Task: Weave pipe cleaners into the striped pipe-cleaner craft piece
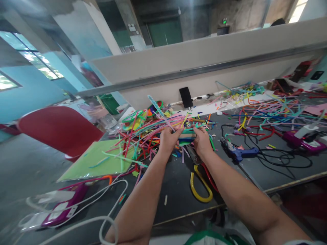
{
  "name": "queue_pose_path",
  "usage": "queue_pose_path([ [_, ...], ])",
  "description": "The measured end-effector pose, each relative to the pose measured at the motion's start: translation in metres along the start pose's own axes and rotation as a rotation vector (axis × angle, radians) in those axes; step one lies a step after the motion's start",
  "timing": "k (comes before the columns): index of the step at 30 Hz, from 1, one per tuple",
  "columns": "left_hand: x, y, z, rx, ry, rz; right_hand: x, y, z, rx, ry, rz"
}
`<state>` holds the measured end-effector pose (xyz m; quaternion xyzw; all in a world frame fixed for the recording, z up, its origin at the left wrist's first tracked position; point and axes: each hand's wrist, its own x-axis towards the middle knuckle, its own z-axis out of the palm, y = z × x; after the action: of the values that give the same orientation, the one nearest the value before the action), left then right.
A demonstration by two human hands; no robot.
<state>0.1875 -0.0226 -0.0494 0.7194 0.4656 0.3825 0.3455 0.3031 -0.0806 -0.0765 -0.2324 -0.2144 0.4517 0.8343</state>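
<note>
My left hand (168,139) and my right hand (202,141) are both closed on a small bundle of pipe cleaners (187,135), mostly green, held between them just above the dark table (176,190). My left hand grips its left end, my right hand its right end. A large heap of loose coloured pipe cleaners (143,131) lies right behind and to the left of my hands. Scissors with yellow and red handles (200,185) lie on the table below my right wrist.
A blue glue gun (238,152) with black cable lies to the right. Purple glue guns sit at far right (302,143) and near left (63,206) with white cords. A green sheet (94,160), a red chair (57,127), a phone (186,97) against the partition.
</note>
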Motion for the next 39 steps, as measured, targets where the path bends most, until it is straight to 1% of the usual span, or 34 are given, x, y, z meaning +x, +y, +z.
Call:
queue_pose_path([
  [3, 0.000, 0.000, 0.000, 0.004, -0.003, 0.004, 0.002, 0.001, -0.001, 0.010, 0.023, -0.003],
  [7, 0.000, 0.000, -0.001, -0.011, -0.002, 0.014, 0.003, 0.001, -0.001, -0.006, 0.020, 0.023],
  [11, 0.001, -0.002, -0.003, -0.067, -0.028, 0.017, 0.004, 0.002, -0.002, -0.009, 0.027, 0.014],
  [14, 0.005, -0.006, -0.006, -0.122, -0.038, 0.005, 0.005, 0.001, -0.003, -0.076, 0.033, 0.018],
  [21, 0.013, -0.012, -0.017, -0.195, 0.020, 0.007, 0.005, -0.002, -0.008, -0.283, 0.108, 0.165],
  [23, 0.014, -0.012, -0.020, -0.212, 0.032, -0.014, 0.005, -0.002, -0.009, -0.329, 0.114, 0.201],
  [25, 0.014, -0.012, -0.022, -0.233, -0.003, -0.048, 0.004, -0.003, -0.009, -0.356, 0.120, 0.217],
  [29, 0.012, -0.010, -0.028, -0.295, -0.170, -0.107, 0.003, -0.005, -0.007, -0.333, 0.121, 0.207],
  [31, 0.012, -0.009, -0.029, -0.324, -0.207, -0.142, 0.003, -0.004, -0.006, -0.310, 0.123, 0.198],
  [35, 0.013, -0.010, -0.029, -0.347, -0.189, -0.170, 0.004, -0.001, -0.009, -0.337, 0.140, 0.177],
  [39, 0.014, -0.013, -0.029, -0.352, -0.166, -0.166, 0.005, 0.000, -0.012, -0.453, 0.132, 0.244],
])
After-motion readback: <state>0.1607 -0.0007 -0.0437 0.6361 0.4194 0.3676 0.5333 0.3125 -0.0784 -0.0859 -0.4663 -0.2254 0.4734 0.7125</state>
